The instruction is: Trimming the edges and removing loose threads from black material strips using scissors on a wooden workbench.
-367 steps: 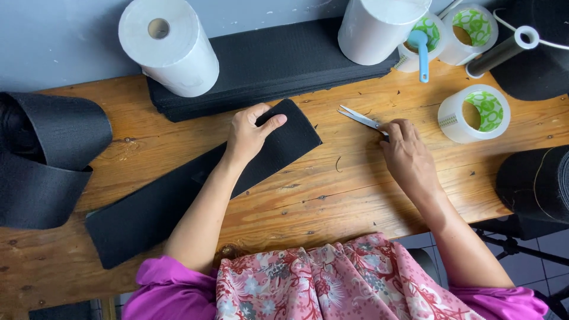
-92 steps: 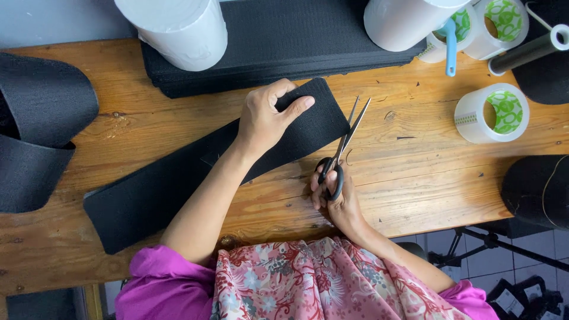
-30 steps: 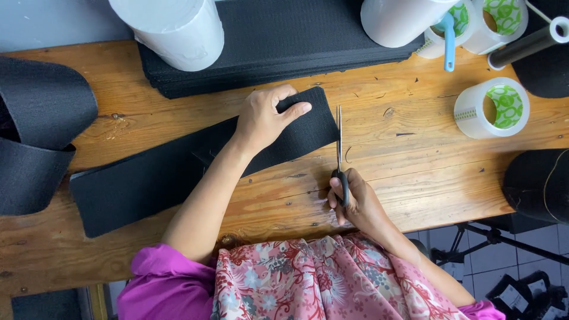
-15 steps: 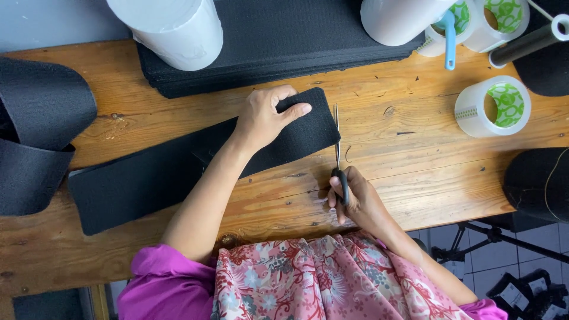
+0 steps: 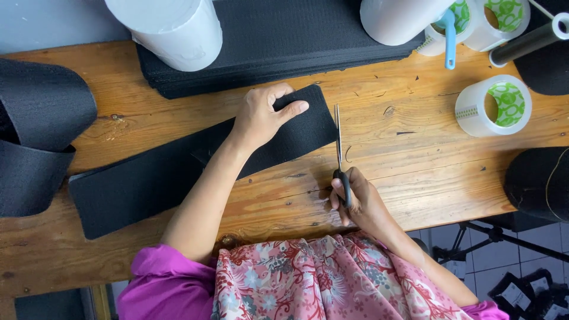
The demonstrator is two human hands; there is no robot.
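Two hands working: I'm seeing left hand pressing flat on floppy black strip, right hand gripping closed scissors by handles.

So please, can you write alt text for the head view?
A left hand presses a black strip on a wooden table while the right hand holds scissors at its end.

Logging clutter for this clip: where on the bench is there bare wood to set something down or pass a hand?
Bare wood lies between the scissors in the right hand and the tape roll, down to the table front edge. A smaller patch sits left of the left hand, above the black strip. The back edge is crowded: paper rolls, stacked black sheets.
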